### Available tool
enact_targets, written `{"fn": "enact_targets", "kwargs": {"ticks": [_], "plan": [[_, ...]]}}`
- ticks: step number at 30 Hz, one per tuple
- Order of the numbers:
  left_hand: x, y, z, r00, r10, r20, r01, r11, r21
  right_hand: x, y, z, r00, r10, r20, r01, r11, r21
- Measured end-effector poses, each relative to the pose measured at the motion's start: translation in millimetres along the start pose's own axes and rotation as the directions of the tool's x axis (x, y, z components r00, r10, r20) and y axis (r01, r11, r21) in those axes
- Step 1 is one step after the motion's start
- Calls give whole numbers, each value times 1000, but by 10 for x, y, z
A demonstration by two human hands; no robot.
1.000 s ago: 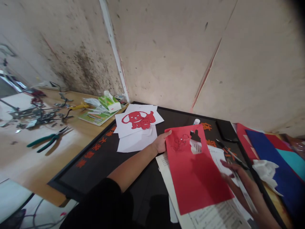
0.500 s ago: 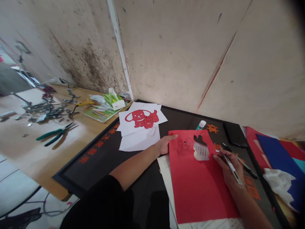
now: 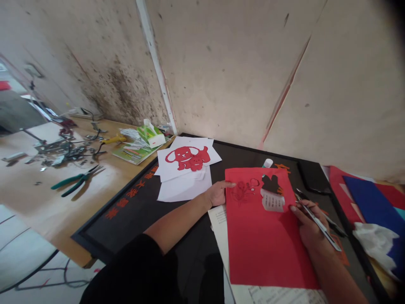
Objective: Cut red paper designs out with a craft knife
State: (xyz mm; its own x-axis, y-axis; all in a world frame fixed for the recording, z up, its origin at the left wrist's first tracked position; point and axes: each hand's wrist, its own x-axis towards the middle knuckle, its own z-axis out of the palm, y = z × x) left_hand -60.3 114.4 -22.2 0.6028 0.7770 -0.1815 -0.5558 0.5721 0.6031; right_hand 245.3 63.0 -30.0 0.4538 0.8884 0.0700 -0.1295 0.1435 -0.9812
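Red paper sheet [image 3: 268, 236] meets the open left hand [image 3: 218, 193] at 9 o'clock, and the right hand's [image 3: 311, 226] grip closes around a craft knife [image 3: 325, 230] at 3 o'clock.

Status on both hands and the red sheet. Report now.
Left hand on the left edge of the red paper sheet. Right hand gripping a craft knife at the sheet's right edge. Glue stick just beyond the sheet's far edge.
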Motion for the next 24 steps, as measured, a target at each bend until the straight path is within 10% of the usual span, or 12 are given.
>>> {"fn": "enact_targets", "kwargs": {"ticks": [24], "plan": [[-34,24,34,999,-6,53,6,1000,-5,-34,-75,54,1000,26,7,-26,999,31]]}}
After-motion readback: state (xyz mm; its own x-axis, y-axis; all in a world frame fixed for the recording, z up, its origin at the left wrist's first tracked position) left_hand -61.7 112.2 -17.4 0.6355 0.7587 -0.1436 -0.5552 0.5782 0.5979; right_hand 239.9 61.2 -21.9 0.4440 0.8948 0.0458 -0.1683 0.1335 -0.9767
